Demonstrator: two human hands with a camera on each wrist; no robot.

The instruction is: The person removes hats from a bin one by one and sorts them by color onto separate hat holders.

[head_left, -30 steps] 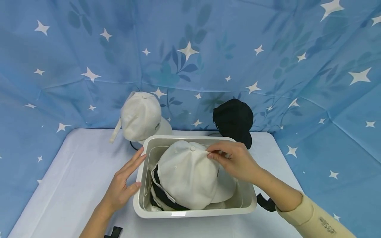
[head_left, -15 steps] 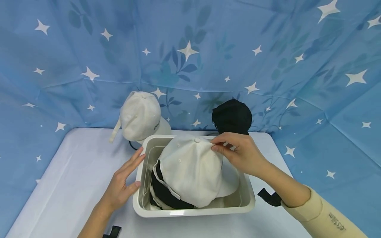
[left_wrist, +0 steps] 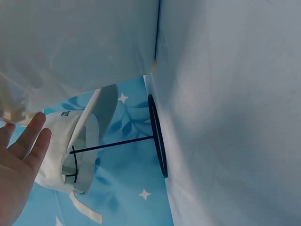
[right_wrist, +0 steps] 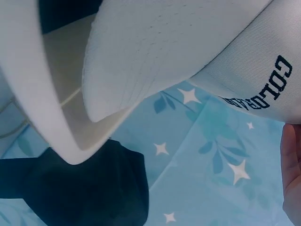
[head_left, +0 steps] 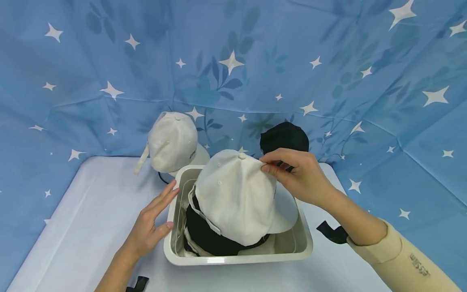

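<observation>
My right hand (head_left: 297,174) pinches the crown of a white baseball cap (head_left: 235,198) near its top button, and the cap tilts up over the white plastic bin (head_left: 197,261). Dark lettering shows on this cap's front (right_wrist: 273,87) in the right wrist view. Beneath it, a black cap (head_left: 215,239) lies in the bin on top of other pale and dark caps, mostly hidden. At the bin's left rim my left hand (head_left: 147,225) rests with its fingers straight and spread. The left wrist view shows the same left hand (left_wrist: 21,165) against the bin's side.
Behind the bin at left, another white cap (head_left: 173,142) sits on a black wire stand (left_wrist: 157,136). A black cap (head_left: 284,138) stands at back right, partly behind my right hand. Black straps (head_left: 332,232) show near the wrists. A starry blue curtain (head_left: 226,81) backs the white table (head_left: 98,202).
My right hand has risen with the white cap, lifting it away from the caps below. More of the black cap underneath now shows. The left hand has stayed at the rim.
</observation>
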